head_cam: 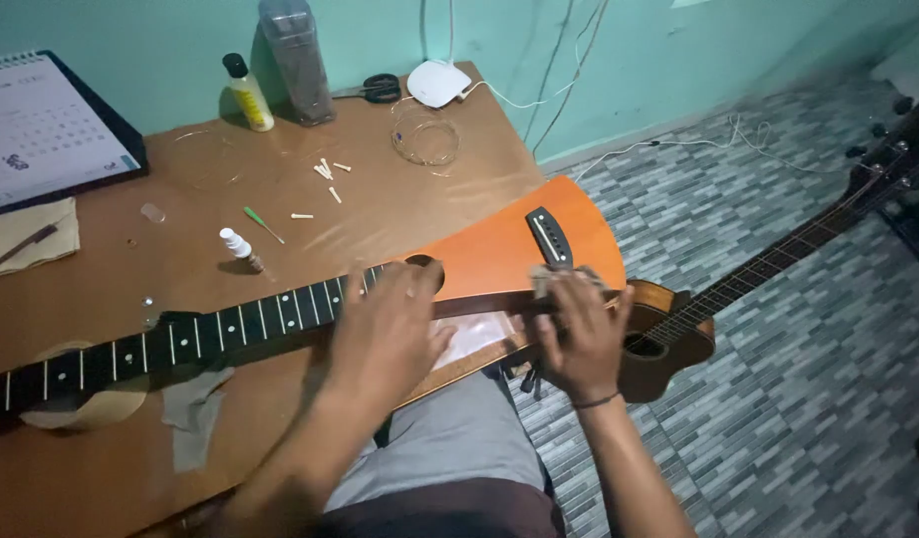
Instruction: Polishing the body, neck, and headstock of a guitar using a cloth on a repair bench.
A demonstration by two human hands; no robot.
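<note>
Orange travel guitar [499, 249] lies across the wooden table [380, 209] edge and the person's lap. Long axis runs left-right, tilted slightly: black fretboard [180, 344] points left, wide body end right. Left hand [385, 334] flat, fingers spread, pressing near the soundhole. Right hand [579, 334] gripping a small pad [547, 284] by the bridge [549, 237]. Second guitar [678, 329] leans behind.

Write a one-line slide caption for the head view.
Left hand flat on an orange guitar across a brown table; right hand presses a cloth near its bridge.
</note>
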